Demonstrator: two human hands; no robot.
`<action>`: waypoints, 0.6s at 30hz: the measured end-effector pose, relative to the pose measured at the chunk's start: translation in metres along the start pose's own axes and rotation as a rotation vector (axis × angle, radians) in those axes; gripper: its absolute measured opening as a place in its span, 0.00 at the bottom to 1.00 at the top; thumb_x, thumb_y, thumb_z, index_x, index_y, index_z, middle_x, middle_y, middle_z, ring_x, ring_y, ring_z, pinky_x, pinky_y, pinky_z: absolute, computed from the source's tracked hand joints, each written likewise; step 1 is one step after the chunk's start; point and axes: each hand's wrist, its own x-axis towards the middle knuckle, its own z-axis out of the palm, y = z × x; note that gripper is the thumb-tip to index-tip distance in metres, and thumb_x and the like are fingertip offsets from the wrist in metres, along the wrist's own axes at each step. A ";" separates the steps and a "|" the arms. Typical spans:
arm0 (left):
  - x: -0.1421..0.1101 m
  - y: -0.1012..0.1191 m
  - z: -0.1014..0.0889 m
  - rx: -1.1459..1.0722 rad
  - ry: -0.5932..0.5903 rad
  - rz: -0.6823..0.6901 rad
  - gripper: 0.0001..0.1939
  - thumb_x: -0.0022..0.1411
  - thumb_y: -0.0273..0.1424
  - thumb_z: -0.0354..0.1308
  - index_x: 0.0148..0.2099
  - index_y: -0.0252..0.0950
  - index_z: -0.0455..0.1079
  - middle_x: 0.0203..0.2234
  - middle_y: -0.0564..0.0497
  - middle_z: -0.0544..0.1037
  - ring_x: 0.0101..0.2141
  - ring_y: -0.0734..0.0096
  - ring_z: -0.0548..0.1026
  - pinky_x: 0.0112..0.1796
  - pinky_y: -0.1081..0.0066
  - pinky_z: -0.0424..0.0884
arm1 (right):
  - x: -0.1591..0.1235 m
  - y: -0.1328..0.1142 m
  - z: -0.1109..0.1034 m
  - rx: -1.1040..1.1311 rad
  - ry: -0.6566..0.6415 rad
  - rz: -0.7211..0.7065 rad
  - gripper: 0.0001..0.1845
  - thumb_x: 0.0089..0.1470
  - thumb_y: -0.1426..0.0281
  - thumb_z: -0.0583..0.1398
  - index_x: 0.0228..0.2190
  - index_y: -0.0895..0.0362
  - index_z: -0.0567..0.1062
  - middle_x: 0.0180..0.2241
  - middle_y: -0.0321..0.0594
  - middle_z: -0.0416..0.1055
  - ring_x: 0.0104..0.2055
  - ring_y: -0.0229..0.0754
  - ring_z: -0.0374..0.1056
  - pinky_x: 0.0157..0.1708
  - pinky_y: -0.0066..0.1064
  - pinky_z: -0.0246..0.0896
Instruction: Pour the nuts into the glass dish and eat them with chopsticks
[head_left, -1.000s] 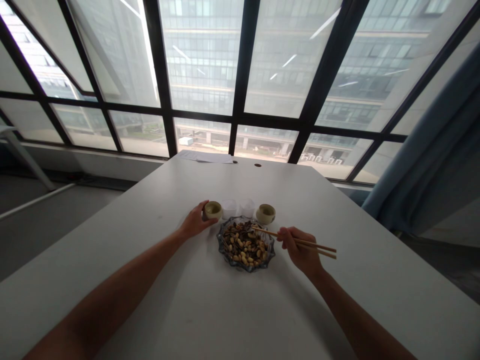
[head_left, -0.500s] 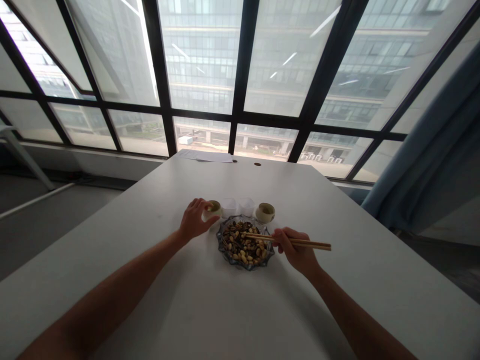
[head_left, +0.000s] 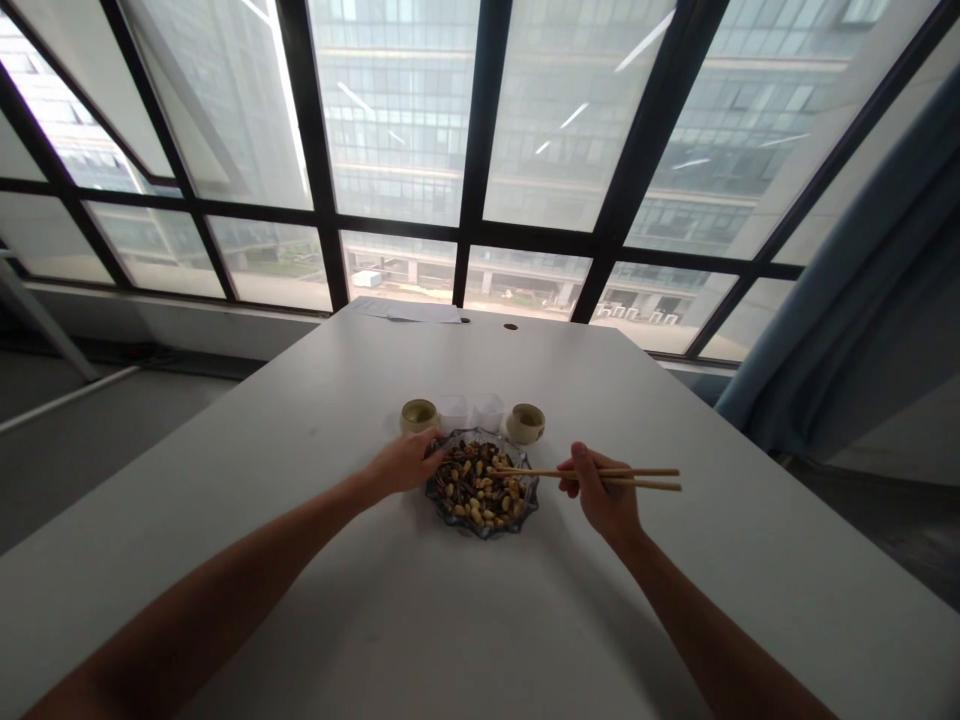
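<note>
A scalloped glass dish (head_left: pixel 491 533) stands on the table, filled with a mix of pale nuts and dark, thin pieces (head_left: pixel 480 485) I cannot name surely. At its left rim, my left hand (head_left: pixel 403 462) is closed on the edge, thumb near the contents and fingertips partly hidden. My right hand (head_left: pixel 606 497), right of the dish, grips a pair of wooden chopsticks (head_left: pixel 645 477); their tips reach into the mix. Behind the dish are a greenish cup (head_left: pixel 419 417) on the left, another cup (head_left: pixel 526 424) on the right, and two small clear containers (head_left: pixel 453 410) between them.
The white table (head_left: pixel 300 400) stretches toward large framed windows (head_left: pixel 397 270). Sheets of paper (head_left: pixel 409 312) lie at its far edge, near two dark round holes. A blue curtain (head_left: pixel 840 270) hangs on the right.
My left hand has left the left cup and come down to the dish's left rim. My right hand has shifted slightly right, holding the chopsticks more level, with their tips still in the mix.
</note>
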 end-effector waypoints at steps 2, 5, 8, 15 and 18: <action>0.000 -0.001 -0.001 0.050 0.009 -0.016 0.17 0.63 0.39 0.52 0.50 0.42 0.73 0.28 0.48 0.79 0.29 0.58 0.78 0.33 0.66 0.70 | 0.001 -0.002 -0.001 0.054 0.037 0.018 0.35 0.51 0.39 0.59 0.15 0.57 0.75 0.11 0.41 0.66 0.13 0.36 0.60 0.12 0.26 0.55; 0.000 0.001 -0.002 0.129 0.013 -0.046 0.17 0.64 0.37 0.51 0.52 0.42 0.73 0.34 0.46 0.81 0.35 0.54 0.79 0.37 0.63 0.71 | 0.002 -0.006 -0.001 0.138 -0.053 0.079 0.36 0.49 0.38 0.59 0.13 0.57 0.73 0.09 0.40 0.63 0.10 0.34 0.57 0.10 0.25 0.51; -0.002 0.009 -0.005 0.180 0.065 -0.010 0.17 0.64 0.37 0.52 0.52 0.42 0.72 0.42 0.44 0.80 0.41 0.53 0.78 0.40 0.62 0.72 | 0.000 -0.009 0.004 0.129 -0.226 0.143 0.35 0.47 0.38 0.60 0.14 0.58 0.74 0.09 0.40 0.64 0.10 0.34 0.57 0.10 0.24 0.51; -0.009 0.029 -0.014 0.150 0.038 0.088 0.18 0.65 0.38 0.50 0.53 0.39 0.70 0.49 0.44 0.75 0.48 0.55 0.75 0.49 0.59 0.72 | -0.003 -0.006 0.010 0.001 -0.426 0.045 0.28 0.50 0.45 0.64 0.20 0.58 0.77 0.18 0.42 0.73 0.19 0.37 0.67 0.19 0.26 0.62; -0.011 0.033 -0.016 0.132 -0.021 0.083 0.20 0.67 0.38 0.46 0.55 0.38 0.68 0.51 0.43 0.74 0.52 0.55 0.73 0.52 0.56 0.70 | -0.001 0.001 0.007 -0.036 -0.338 -0.015 0.26 0.54 0.47 0.62 0.23 0.58 0.78 0.20 0.42 0.74 0.22 0.39 0.69 0.22 0.28 0.65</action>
